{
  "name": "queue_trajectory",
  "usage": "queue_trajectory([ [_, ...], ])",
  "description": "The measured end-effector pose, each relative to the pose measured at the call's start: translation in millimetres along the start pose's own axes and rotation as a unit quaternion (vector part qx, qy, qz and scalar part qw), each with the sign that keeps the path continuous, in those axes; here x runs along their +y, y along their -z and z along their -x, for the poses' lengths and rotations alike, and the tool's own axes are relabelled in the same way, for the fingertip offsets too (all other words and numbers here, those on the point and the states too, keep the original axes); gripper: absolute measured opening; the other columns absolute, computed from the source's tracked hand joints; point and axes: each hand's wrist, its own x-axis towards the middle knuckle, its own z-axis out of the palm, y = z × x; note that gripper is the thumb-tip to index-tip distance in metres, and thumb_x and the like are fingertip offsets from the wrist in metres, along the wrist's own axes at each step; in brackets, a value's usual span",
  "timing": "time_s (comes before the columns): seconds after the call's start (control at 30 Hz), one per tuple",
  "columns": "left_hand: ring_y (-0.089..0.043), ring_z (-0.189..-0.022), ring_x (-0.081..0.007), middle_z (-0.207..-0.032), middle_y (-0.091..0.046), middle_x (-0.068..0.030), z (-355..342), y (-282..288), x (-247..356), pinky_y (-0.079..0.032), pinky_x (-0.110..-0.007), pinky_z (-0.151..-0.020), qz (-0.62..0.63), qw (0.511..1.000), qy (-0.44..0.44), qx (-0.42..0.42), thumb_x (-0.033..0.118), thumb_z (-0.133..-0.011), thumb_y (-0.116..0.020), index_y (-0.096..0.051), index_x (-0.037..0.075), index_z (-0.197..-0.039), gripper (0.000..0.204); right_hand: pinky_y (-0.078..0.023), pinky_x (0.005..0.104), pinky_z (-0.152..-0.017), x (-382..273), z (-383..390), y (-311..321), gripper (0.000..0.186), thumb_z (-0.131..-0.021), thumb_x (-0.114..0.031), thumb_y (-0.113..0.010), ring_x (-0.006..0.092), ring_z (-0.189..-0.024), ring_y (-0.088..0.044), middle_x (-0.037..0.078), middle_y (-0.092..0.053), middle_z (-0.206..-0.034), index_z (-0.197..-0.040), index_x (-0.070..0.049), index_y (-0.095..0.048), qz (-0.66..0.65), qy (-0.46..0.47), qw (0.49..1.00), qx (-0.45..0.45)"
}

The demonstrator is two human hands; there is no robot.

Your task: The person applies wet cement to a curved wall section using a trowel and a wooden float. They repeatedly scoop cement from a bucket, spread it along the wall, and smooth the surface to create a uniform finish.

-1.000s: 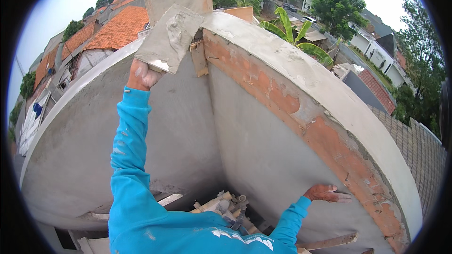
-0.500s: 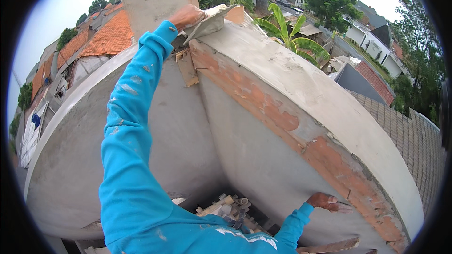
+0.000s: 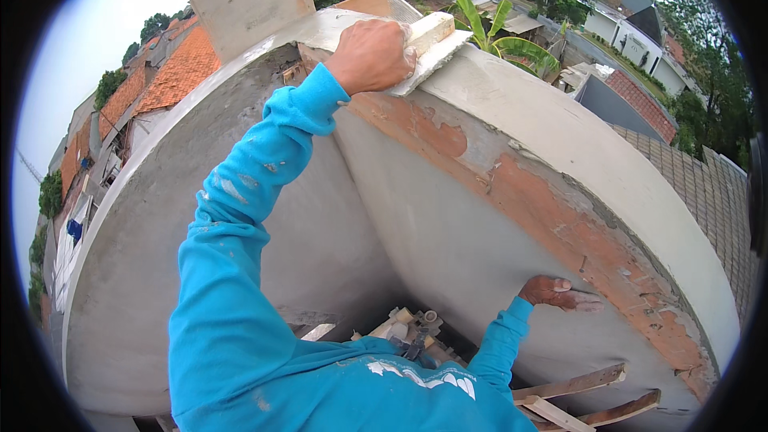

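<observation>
My left hand (image 3: 372, 56) is closed round the handle of a plaster-covered float (image 3: 436, 54). The float's flat plate rests on the pale plastered top (image 3: 576, 132) of a curved wall, close to its inner edge. Lower down at the right, my right hand (image 3: 558, 294) is held with fingers stretched out near the wall's grey inner face (image 3: 432, 208); it holds nothing, and whether it touches the wall I cannot tell. A band of bare reddish brick (image 3: 544, 240) runs between the plastered top and that inner face.
An upright grey slab (image 3: 248, 4) stands at the far corner. Wooden battens (image 3: 576, 384) stick out below my right arm. Pale pipe-like pieces (image 3: 404, 328) lie in the recess below. Beyond the wall are orange tiled roofs (image 3: 184, 64), trees and a grey roof (image 3: 688, 168).
My left hand has brought the float rightward and nearer along the wall top, away from the far corner. The view has shifted slightly. My right hand stays beside the inner face, fingers still extended.
</observation>
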Motion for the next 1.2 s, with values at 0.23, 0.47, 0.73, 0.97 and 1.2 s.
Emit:
queue_trajectory([
  [0.23, -0.067, -0.083, -0.0392, -0.085, -0.067, -0.0254, 19.5, 20.2, 100.0, -0.052, -0.046, -0.077, 0.032, 0.997, -0.064, 0.010, 0.027, -0.085, -0.059, -0.069, -0.003, -0.104, 0.036, -0.007, 0.0598, -0.116, -33.1, -14.5, 18.2, 0.075, -0.102, -0.044, -0.027, 0.0451, -0.148, -0.001, 0.030, 0.000, -0.159, -0.152, 0.009, -0.010, -0.023, 0.026, 0.999, -0.036],
  [0.47, -0.066, -0.076, -0.0414, -0.076, -0.066, -0.0251, 27.6, 46.6, 213.6, -0.053, -0.048, -0.072, 0.222, 0.960, -0.166, 0.032, 0.029, -0.080, -0.061, -0.072, -0.002, -0.086, 0.034, -0.009, 0.0600, -0.116, -31.7, -17.8, 28.1, 0.076, -0.101, -0.044, -0.033, 0.0458, -0.148, 0.000, 0.030, 0.002, -0.159, -0.152, 0.007, -0.010, -0.026, 0.019, 0.996, -0.082],
  [0.73, -0.066, -0.070, -0.0204, -0.075, -0.069, -0.0148, 19.2, 55.1, 177.2, -0.053, -0.033, -0.066, 0.535, 0.831, -0.014, 0.150, 0.029, -0.092, -0.061, -0.070, -0.002, -0.113, 0.038, -0.025, 0.0499, -0.115, -68.4, -55.4, 114.6, 0.064, -0.096, -0.020, -0.051, 0.0386, -0.142, -0.026, 0.024, -0.026, -0.153, -0.150, 0.002, -0.026, -0.149, 0.048, 0.968, -0.194],
  [0.97, -0.066, -0.090, -0.0189, -0.106, -0.067, -0.0076, 135.3, 5.6, 52.0, -0.056, -0.036, -0.074, 0.852, 0.459, 0.004, 0.251, 0.014, -0.098, -0.052, -0.061, 0.001, -0.118, 0.026, -0.049, 0.0395, -0.094, -148.3, -100.2, 166.3, 0.041, -0.099, -0.019, -0.049, 0.0234, -0.103, -0.062, 0.014, -0.064, -0.113, -0.135, 0.001, -0.051, -0.347, -0.073, 0.819, -0.451],
  [1.2, -0.040, -0.136, -0.0317, -0.150, -0.040, -0.0116, 298.7, -55.6, 86.9, -0.034, -0.047, -0.114, 0.938, 0.216, 0.078, 0.260, 0.037, -0.102, -0.043, -0.035, 0.009, -0.148, 0.055, -0.048, 0.0398, -0.097, -206.6, -39.5, 140.6, 0.052, -0.098, -0.029, -0.052, 0.0274, -0.112, -0.060, 0.019, -0.060, -0.125, -0.137, 0.005, -0.047, -0.501, -0.220, 0.425, -0.721],
])
